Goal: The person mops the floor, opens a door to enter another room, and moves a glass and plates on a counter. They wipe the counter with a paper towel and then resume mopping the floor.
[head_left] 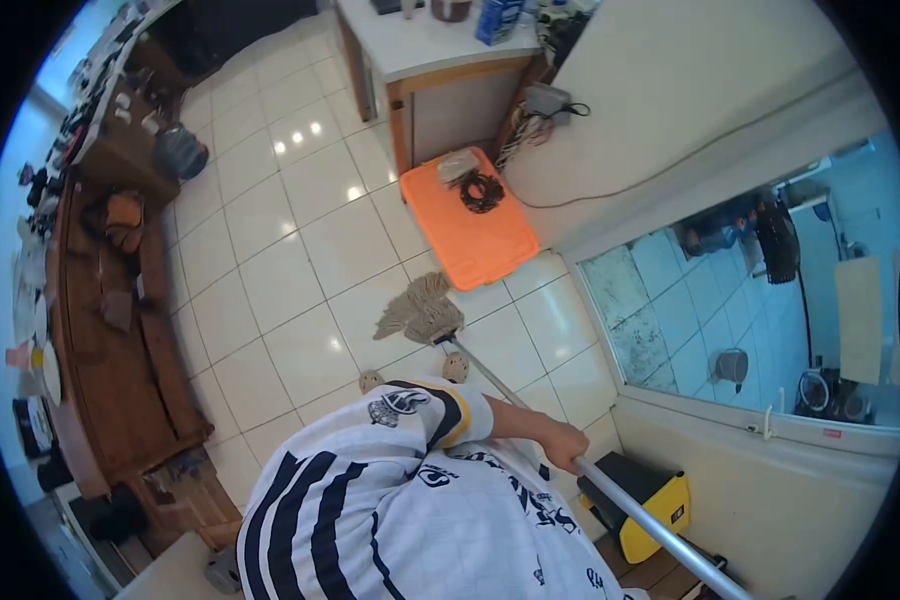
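My left arm reaches across my body, and my left hand (567,447) is closed around the metal handle of a mop (660,532). The handle slants from the lower right down to the floor. At its far end the grey-beige string mop head (422,312) lies spread on the tiles, just ahead of my shoes (455,367) and close to the orange lid. My right hand is out of view, and the handle's upper end runs off the lower right of the picture.
An orange plastic lid or bin (480,235) with a dark coil on it stands by a white-topped counter (450,45). At left are a brown wooden bench (120,400) and a water jug (180,152). A yellow-black box (650,510) sits near the right wall, below a glazed opening (730,310).
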